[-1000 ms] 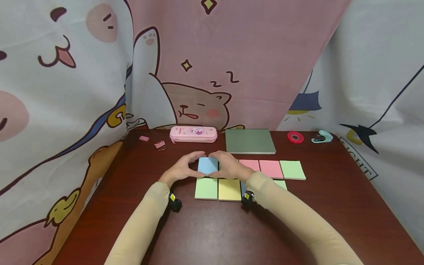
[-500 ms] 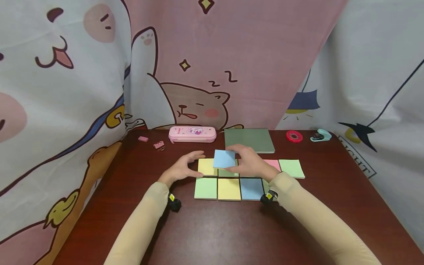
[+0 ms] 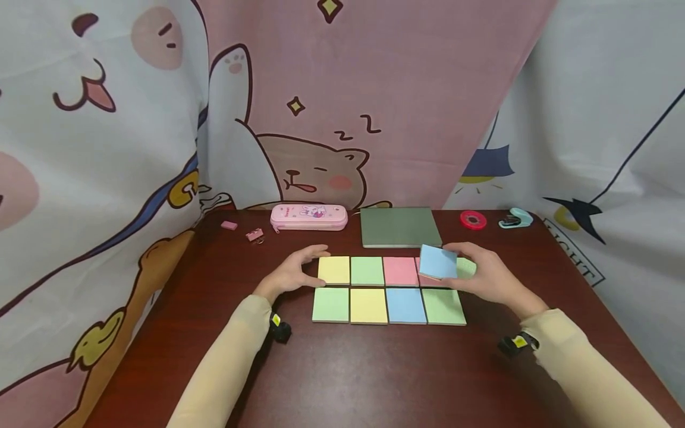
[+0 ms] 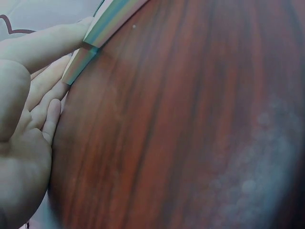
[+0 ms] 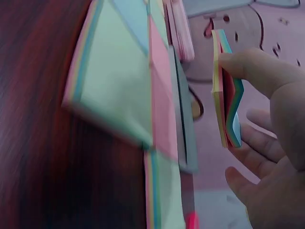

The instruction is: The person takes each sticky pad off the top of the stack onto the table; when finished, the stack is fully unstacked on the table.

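My right hand (image 3: 489, 276) pinches a blue-topped sticky note pad (image 3: 437, 261) between thumb and fingers. It is tilted above the right end of the back row, partly covering a pink pad and a green pad (image 3: 467, 268). In the right wrist view the held pad (image 5: 228, 90) shows coloured layers, bowed apart at one edge. My left hand (image 3: 289, 274) holds the yellow pad (image 3: 334, 270) at the back row's left end, thumb at its near corner and fingers on the far side. Two rows of pads lie on the table, including a front blue pad (image 3: 406, 305).
Behind the pads lie a dark green notebook (image 3: 400, 227) and a pink pencil case (image 3: 309, 217). A red tape roll (image 3: 473, 220) and a pale blue stapler (image 3: 516, 218) sit at the back right. Pink clips (image 3: 254, 235) and a small pink block (image 3: 229, 225) lie back left.
My right hand has lifted the blue pad off the yellow one and carried it right, over the end of the back row. The left hand has stayed in place.
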The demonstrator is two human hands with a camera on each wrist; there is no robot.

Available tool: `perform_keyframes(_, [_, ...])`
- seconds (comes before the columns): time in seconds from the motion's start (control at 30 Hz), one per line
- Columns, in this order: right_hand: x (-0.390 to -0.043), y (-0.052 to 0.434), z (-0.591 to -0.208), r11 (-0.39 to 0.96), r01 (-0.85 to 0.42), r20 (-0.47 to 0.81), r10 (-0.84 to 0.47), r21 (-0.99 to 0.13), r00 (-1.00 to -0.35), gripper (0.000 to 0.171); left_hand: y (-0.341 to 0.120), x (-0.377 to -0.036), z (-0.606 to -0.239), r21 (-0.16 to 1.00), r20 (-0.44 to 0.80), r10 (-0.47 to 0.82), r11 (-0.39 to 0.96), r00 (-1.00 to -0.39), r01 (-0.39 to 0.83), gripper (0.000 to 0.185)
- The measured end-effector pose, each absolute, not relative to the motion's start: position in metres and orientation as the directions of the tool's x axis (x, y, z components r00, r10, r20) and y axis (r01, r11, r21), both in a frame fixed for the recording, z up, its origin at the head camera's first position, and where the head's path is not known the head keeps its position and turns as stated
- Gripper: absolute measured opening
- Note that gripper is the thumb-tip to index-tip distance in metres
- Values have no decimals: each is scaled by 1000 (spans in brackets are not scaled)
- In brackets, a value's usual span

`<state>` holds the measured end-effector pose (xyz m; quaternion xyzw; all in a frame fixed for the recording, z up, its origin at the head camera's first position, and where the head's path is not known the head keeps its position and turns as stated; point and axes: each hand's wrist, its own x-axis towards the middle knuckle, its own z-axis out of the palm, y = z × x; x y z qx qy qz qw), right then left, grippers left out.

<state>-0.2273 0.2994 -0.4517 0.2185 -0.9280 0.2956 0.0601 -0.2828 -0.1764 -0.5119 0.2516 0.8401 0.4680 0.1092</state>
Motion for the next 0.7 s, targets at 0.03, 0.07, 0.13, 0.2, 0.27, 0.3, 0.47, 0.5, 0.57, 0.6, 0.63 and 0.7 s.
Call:
perform_keyframes(0.03, [-224,307,-453,735,-440,245,-365,-517,-898,78,-176,-282,-512,842,50,524,436,-850,319,89])
perform_keyframes(0.07, [-220,314,-454,742,-440,250,-362,-506,-898,77,-176,-282,-511,843,49,523,435,-851,317,89])
perform_keyframes(0.13, [-213,328,-455,756,-439,249,-362,-485,-898,76,-177,-281,-511,844,46,521,436,-853,312,89])
perform_keyframes(0.2, [-206,340,-458,775,-433,248,-356,-461,-901,75,-177,-281,-510,846,47,521,433,-852,311,89])
perform_keyframes(0.27, [-200,352,-460,791,-429,240,-357,-436,-903,75,-177,-280,-510,848,50,522,429,-852,312,89])
perform_keyframes(0.3, [-197,357,-461,798,-425,233,-357,-428,-904,75,-177,-280,-510,848,52,522,427,-851,314,90])
perform_keyframes(0.47, [-184,376,-468,819,-408,197,-358,-404,-913,74,-177,-281,-510,842,57,521,433,-852,321,89])
perform_keyframes(0.5, [-183,378,-470,820,-406,191,-359,-403,-914,74,-177,-281,-510,842,56,520,434,-852,320,89])
perform_keyframes(0.57, [-180,383,-473,822,-406,181,-363,-400,-914,74,-177,-281,-511,841,54,518,438,-854,319,89])
perform_keyframes(0.6, [-179,385,-474,822,-410,180,-368,-396,-912,74,-177,-281,-511,841,53,517,439,-854,317,89])
perform_keyframes(0.63, [-177,386,-477,822,-414,181,-372,-392,-910,74,-177,-281,-511,840,51,517,440,-854,316,89])
perform_keyframes(0.7, [-174,389,-481,821,-425,186,-383,-381,-905,73,-177,-281,-511,840,48,520,441,-853,316,89])
